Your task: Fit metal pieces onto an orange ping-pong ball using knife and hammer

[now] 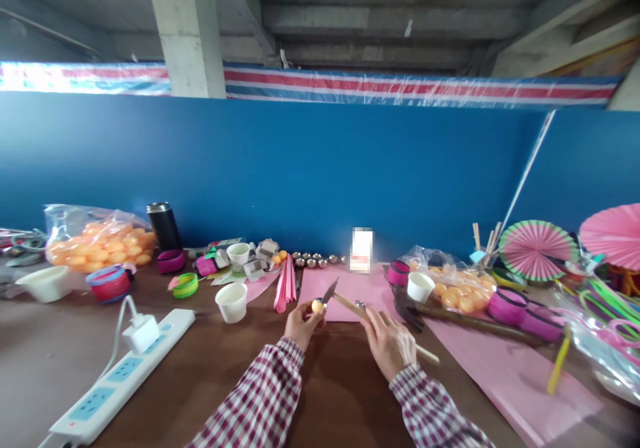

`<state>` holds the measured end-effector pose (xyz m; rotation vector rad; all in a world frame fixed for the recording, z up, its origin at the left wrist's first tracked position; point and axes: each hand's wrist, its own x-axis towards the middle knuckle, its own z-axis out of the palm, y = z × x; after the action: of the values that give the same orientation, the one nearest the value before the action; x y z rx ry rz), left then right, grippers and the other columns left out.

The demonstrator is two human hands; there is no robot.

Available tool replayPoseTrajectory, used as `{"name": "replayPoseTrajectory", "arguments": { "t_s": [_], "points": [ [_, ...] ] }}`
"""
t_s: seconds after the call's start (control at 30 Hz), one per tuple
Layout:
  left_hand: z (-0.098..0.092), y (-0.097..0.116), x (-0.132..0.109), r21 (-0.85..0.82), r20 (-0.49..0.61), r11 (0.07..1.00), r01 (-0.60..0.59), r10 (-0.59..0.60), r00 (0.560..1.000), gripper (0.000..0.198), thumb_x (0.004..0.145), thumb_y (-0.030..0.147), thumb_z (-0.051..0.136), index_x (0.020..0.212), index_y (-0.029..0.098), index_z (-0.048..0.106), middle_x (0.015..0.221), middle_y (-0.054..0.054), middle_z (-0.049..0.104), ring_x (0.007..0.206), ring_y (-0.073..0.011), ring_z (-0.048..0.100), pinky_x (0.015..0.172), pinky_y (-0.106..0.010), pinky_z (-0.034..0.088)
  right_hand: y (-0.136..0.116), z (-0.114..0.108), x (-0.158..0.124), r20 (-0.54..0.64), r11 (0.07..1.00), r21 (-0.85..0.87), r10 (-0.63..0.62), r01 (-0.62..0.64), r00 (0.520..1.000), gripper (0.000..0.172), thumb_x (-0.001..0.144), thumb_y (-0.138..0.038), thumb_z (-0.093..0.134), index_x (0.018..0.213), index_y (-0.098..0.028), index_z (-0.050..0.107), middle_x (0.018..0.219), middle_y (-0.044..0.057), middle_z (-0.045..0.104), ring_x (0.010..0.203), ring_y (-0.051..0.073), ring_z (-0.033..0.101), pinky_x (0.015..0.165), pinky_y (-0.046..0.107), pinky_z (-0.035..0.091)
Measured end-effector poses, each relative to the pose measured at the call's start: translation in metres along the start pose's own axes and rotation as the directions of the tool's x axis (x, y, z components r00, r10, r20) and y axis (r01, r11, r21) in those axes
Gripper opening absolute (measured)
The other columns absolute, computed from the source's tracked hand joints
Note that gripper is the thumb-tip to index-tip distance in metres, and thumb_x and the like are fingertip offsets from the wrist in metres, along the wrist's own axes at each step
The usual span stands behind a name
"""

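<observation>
Between the fingers of my left hand (301, 326) is a small pale-orange ball (317, 306). A dark, pointed, blade-like piece (330, 291) rises beside the ball; whether it is also in that hand's grip I cannot tell. My right hand (391, 345) is closed around a thin wooden stick (427, 355), whose far end points toward the blade-like piece. Just past the right fingertips sits a small shiny metal piece (359, 303), too small to name. Both hands are over the near edge of a pink sheet (340, 311) on the brown table.
Left lie a white power strip (125, 371), a white cup (231, 303) and a bag of orange balls (100, 245). Metal balls (315, 260) line the back by the blue partition (320, 168). Right are a hammer (470, 318), another cup (421, 287) and pink paper fans (534, 250).
</observation>
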<state>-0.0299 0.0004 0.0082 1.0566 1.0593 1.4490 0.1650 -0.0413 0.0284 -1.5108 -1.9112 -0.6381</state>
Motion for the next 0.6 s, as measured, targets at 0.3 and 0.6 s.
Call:
{"name": "replayPoseTrajectory", "arguments": {
  "t_s": [0.3, 0.6],
  "points": [
    [-0.0007, -0.0004, -0.0004, 0.054, -0.045, 0.998, -0.044, 0.046, 0.998, 0.043, 0.054, 0.032, 0.069, 0.09, 0.01, 0.059, 0.063, -0.002, 0.061, 0.048, -0.009, 0.054, 0.045, -0.02, 0.044, -0.0009, -0.0008, -0.0005, 0.023, 1.0, -0.006, -0.019, 0.019, 1.0, 0.027, 0.085, -0.033, 0.038, 0.105, -0.025, 0.054, 0.071, 0.001, 0.061, 0.059, 0.012, 0.055, 0.057, 0.024, 0.032],
    [-0.006, -0.002, 0.0001, 0.203, -0.064, 0.97, -0.136, 0.151, 0.986, 0.038, 0.052, 0.023, 0.069, 0.089, 0.015, 0.062, 0.082, -0.006, 0.066, 0.062, -0.0145, 0.06, 0.056, -0.024, 0.049, -0.0021, 0.0007, -0.0012, 0.051, 1.0, -0.012, -0.012, 0.012, 0.999, 0.027, 0.086, -0.034, 0.037, 0.105, -0.025, 0.053, 0.07, 0.001, 0.061, 0.058, 0.013, 0.055, 0.056, 0.024, 0.032]
  ]
}}
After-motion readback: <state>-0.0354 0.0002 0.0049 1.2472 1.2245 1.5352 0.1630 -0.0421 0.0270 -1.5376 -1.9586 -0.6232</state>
